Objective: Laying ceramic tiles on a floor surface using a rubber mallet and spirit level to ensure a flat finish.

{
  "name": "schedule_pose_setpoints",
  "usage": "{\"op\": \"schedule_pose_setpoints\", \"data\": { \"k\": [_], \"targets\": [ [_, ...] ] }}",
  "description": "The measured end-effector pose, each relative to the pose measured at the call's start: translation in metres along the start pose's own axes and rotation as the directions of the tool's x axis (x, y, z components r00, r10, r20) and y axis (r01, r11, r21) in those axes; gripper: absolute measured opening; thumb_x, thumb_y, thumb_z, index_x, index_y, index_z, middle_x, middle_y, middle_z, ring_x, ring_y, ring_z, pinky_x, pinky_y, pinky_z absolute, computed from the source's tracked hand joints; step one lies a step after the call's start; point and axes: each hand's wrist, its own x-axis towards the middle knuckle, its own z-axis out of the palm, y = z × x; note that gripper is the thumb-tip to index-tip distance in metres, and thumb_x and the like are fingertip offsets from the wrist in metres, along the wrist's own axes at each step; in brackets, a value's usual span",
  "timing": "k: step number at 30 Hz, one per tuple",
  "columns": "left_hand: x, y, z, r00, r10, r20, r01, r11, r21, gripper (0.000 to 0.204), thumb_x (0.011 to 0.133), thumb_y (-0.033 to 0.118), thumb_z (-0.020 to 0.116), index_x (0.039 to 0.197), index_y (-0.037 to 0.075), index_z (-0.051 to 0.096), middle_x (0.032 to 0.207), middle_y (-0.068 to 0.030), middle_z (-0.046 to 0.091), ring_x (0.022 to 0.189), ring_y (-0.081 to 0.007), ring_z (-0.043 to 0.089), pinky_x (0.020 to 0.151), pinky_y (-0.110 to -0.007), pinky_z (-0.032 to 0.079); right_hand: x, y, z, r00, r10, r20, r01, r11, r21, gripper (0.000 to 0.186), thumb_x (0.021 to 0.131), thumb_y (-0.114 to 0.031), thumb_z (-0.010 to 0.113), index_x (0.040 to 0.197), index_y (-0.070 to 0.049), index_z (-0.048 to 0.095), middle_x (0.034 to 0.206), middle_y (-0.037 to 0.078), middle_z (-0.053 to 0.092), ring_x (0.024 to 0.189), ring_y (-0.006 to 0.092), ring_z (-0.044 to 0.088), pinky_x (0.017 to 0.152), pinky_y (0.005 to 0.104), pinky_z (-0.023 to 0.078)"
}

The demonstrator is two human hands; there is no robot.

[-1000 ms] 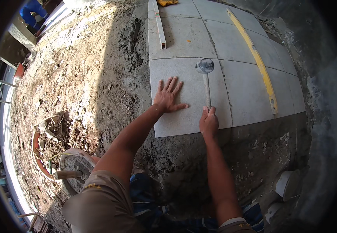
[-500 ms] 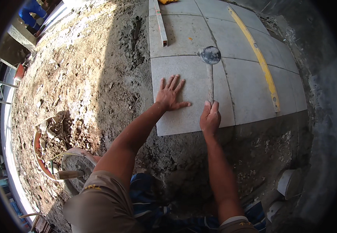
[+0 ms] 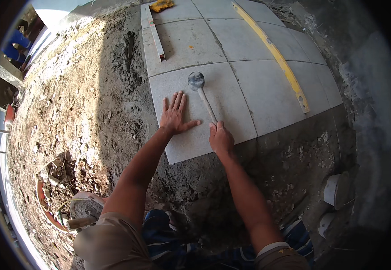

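Note:
My left hand (image 3: 174, 115) lies flat with spread fingers on a pale grey floor tile (image 3: 224, 90), the nearest one on the left of a tiled patch. In my right hand (image 3: 222, 139) is the handle of a rubber mallet (image 3: 196, 80). Its round dark head is over the same tile, just beyond and to the right of my left fingertips. Whether the head touches the tile I cannot tell. A thin dark joint separates this tile from its neighbours.
A yellow spirit level (image 3: 278, 56) lies across the tiles to the right. Farther left are a metal bar (image 3: 154, 33) and a yellow cloth-like thing (image 3: 161, 5). Rubble-filled and mortar-filled buckets (image 3: 43, 202) stand lower left. White pipe ends (image 3: 332, 190) rise at lower right. Someone in blue (image 3: 16, 44) is far left.
The mallet head has moved left and nearer, from the joint at the tile's far corner to over the tile. My left hand stays flat on it. The whole view has shifted and turned slightly.

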Motion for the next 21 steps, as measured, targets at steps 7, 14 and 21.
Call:
{"op": "schedule_pose_setpoints", "data": {
  "k": [7, 14, 21],
  "targets": [
    [-0.008, -0.028, -0.008, 0.998, -0.036, -0.052, 0.035, 0.999, -0.021, 0.132, 0.077, 0.092, 0.049, 0.162, -0.002, 0.016, 0.171, -0.0202, 0.014, 0.159, -0.0347, 0.006, 0.127, -0.056, 0.002, -0.022, -0.056, -0.047, 0.919, -0.199, -0.340, 0.348, 0.817, 0.461, 0.025, 0.105, -0.026, 0.055, 0.109, -0.001, 0.054, 0.085, 0.023, 0.067, 0.075, 0.0444, 0.066, 0.064, 0.0499, 0.050],
    [-0.010, -0.038, -0.002, 0.990, -0.115, -0.081, 0.117, 0.993, 0.017, 0.129, 0.080, 0.093, 0.042, 0.161, -0.004, 0.019, 0.170, -0.0228, 0.014, 0.159, -0.0380, 0.007, 0.127, -0.056, 0.003, -0.012, -0.036, -0.010, 0.974, -0.178, -0.138, 0.214, 0.921, 0.326, 0.028, 0.106, -0.031, 0.054, 0.104, -0.003, 0.050, 0.084, 0.026, 0.068, 0.078, 0.0513, 0.065, 0.065, 0.0553, 0.049],
    [-0.013, -0.045, -0.004, 0.988, -0.121, -0.091, 0.123, 0.992, 0.015, 0.128, 0.081, 0.093, 0.040, 0.161, -0.004, 0.018, 0.170, -0.0229, 0.013, 0.159, -0.0373, 0.007, 0.127, -0.055, 0.002, -0.009, -0.030, 0.005, 0.982, -0.136, -0.128, 0.169, 0.939, 0.298, 0.034, 0.106, -0.037, 0.051, 0.104, -0.004, 0.048, 0.085, 0.031, 0.067, 0.081, 0.0545, 0.064, 0.067, 0.0612, 0.048]
  ]
}}
